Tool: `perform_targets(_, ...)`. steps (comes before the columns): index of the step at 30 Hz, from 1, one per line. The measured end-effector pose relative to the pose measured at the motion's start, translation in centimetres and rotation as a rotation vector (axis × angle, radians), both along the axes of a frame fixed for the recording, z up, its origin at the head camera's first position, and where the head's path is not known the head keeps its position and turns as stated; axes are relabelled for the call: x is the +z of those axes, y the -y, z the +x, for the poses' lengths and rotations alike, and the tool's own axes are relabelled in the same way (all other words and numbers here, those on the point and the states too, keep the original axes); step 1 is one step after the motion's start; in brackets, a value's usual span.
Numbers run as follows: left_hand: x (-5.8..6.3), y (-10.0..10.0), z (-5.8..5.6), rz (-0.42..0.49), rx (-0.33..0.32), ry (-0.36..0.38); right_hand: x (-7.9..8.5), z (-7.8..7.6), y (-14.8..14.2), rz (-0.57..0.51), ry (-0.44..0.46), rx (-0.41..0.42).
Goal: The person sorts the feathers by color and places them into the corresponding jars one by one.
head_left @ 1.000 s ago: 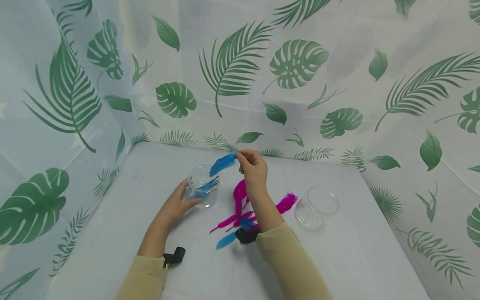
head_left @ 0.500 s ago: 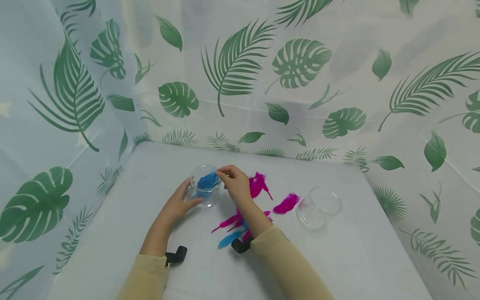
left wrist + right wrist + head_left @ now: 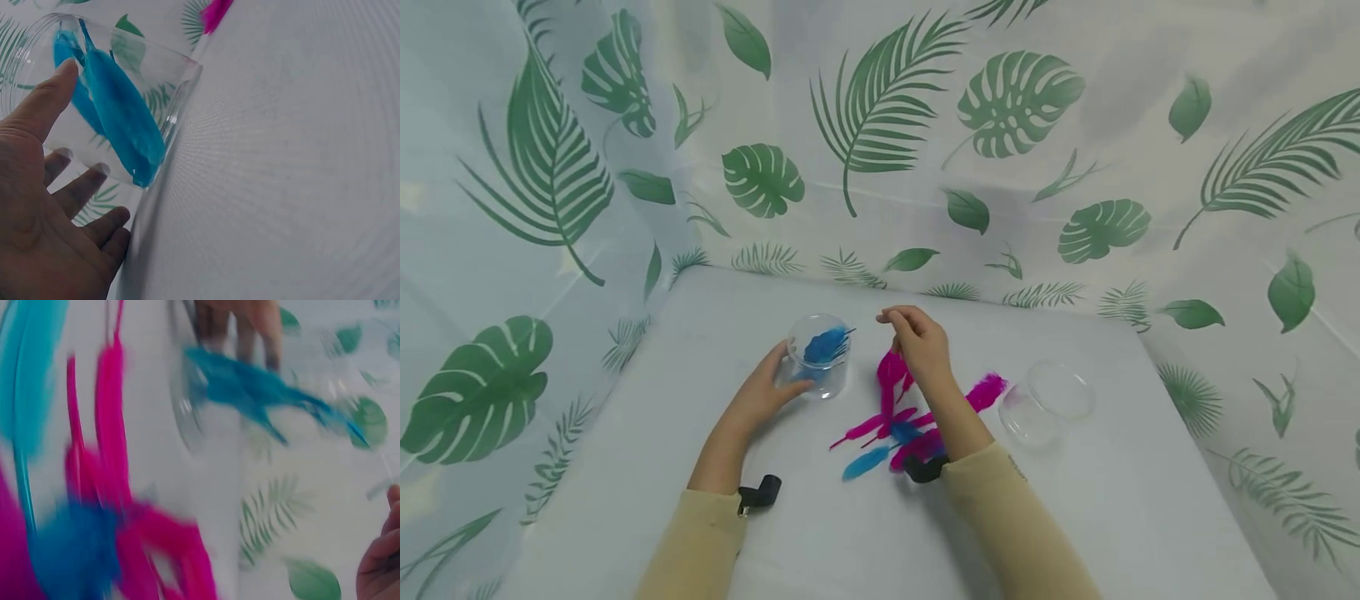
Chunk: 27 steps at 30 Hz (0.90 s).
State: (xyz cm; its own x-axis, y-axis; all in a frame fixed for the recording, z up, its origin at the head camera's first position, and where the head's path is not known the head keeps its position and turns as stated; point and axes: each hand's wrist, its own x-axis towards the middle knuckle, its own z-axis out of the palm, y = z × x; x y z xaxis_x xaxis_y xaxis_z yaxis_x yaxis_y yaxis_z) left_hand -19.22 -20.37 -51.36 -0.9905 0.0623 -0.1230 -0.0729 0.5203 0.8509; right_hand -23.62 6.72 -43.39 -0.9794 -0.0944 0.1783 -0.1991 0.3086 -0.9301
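My left hand [image 3: 763, 398] holds a clear plastic jar [image 3: 833, 385] at the left of the table, thumb on the near side and fingers on the far side. Blue feathers [image 3: 826, 346] stand inside, one quill tip poking past the rim. The left wrist view shows the thumb over the jar's wall with blue feathers [image 3: 122, 112] leaning behind it. Right of the jar, my right hand [image 3: 923, 343] is raised with loosely bent fingers and nothing between them. Below it lies a pile of magenta feathers [image 3: 889, 379] and blue feathers [image 3: 867, 462], partly hidden by the right forearm.
A second clear jar [image 3: 1028, 417] stands to the right of the pile. The white table [image 3: 820, 533] meets a leaf-printed curtain [image 3: 895, 200] at the back and sides. Black wrist cameras [image 3: 762, 492] jut out at both wrists.
The right hand carried a blue feather left to the jar, let it go inside, and moved back right over the pile. The left hand keeps its hold on the jar.
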Motion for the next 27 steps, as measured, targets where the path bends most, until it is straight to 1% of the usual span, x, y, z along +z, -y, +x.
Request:
perform_targets(2, 0.2, 0.2, 0.0, 0.001, -0.001, -0.002, 0.6, 0.0, -1.5, 0.042, 0.016, 0.017)
perform_targets(4, 0.4, 0.3, -0.1, 0.006, -0.014, -0.001, 0.9, 0.3, -3.2, 0.142, 0.058, 0.052)
perform_targets(5, 0.4, 0.3, -0.1, 0.01, -0.02, 0.001, 1.0, 0.6, -3.9, 0.212, 0.083, 0.092)
perform_targets(7, 0.5, 0.3, -0.1, 0.013, -0.026, 0.005, 0.8, 1.3, -5.1, 0.38, 0.129, 0.203)
perform_targets(10, 0.4, 0.2, -0.2, 0.02, -0.027, 0.006, 0.1, 2.8, -5.7, 0.595, 0.176, 0.412)
perform_targets(11, 0.4, 0.2, -0.1, 0.022, -0.024, 0.009, -0.2, 3.3, -5.7, 0.645, 0.179, 0.478)
perform_targets(13, 0.4, 0.2, -0.1, 0.02, -0.023, 0.011, -0.9, 4.2, -5.2, 0.716, 0.149, 0.574)
perform_targets(16, 0.5, 0.2, 0.1, 0.02, -0.021, 0.008, -1.9, 5.1, -4.1, 0.803, 0.065, 0.675)
perform_targets(18, 0.5, 0.2, 0.1, 0.016, -0.015, 0.012, -2.7, 5.5, -3.3, 0.854, 0.02, 0.727)
perform_targets(21, 0.4, 0.1, 0.1, 0.017, -0.012, 0.022, -3.7, 6.1, -2.4, 0.926, 0.009, 0.775)
perform_targets(24, 0.3, 0.1, 0.1, 0.012, -0.013, 0.035, -4.3, 6.6, -1.9, 0.97, -0.017, 0.778)
perform_targets(27, 0.3, 0.1, 0.1, 0.009, -0.011, 0.037, -4.3, 6.9, -1.4, 0.971, -0.068, 0.775)
